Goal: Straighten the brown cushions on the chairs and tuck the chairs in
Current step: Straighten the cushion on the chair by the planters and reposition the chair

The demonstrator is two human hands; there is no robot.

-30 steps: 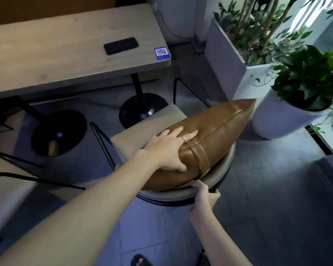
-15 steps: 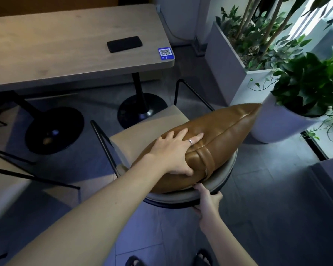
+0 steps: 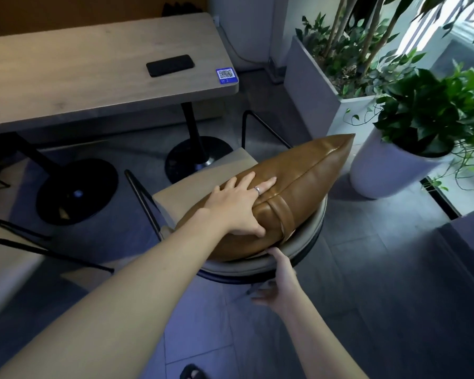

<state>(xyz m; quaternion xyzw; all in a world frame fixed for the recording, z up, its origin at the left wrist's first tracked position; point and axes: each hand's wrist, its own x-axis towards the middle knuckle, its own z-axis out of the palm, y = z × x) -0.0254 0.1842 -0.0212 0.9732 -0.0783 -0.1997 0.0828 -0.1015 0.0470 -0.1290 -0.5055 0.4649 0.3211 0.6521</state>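
A brown leather cushion [image 3: 307, 181] stands on edge on a beige chair [image 3: 203, 181], leaning against its curved backrest [image 3: 309, 233]. The cushion's far corner sticks out past the chair towards the white pot. My left hand [image 3: 238, 206] lies over the cushion's near end, fingers spread on the far face and thumb on the near face. My right hand [image 3: 282, 277] holds the backrest rim from behind, just below the cushion. The chair stands a little out from the wooden table [image 3: 80, 86].
A black phone [image 3: 170, 65] and a blue QR sticker [image 3: 226, 75] lie on the table. Two round black table bases [image 3: 77, 192] [image 3: 197, 157] stand ahead of the chair. A grey planter [image 3: 312, 86] and a white pot [image 3: 381, 173] crowd the right. Another chair [image 3: 0, 255] is at left.
Both hands stay on the cushion and the backrest. My right hand has slid slightly lower on the rim, its thumb dropping beneath it. The chair and cushion have barely shifted.
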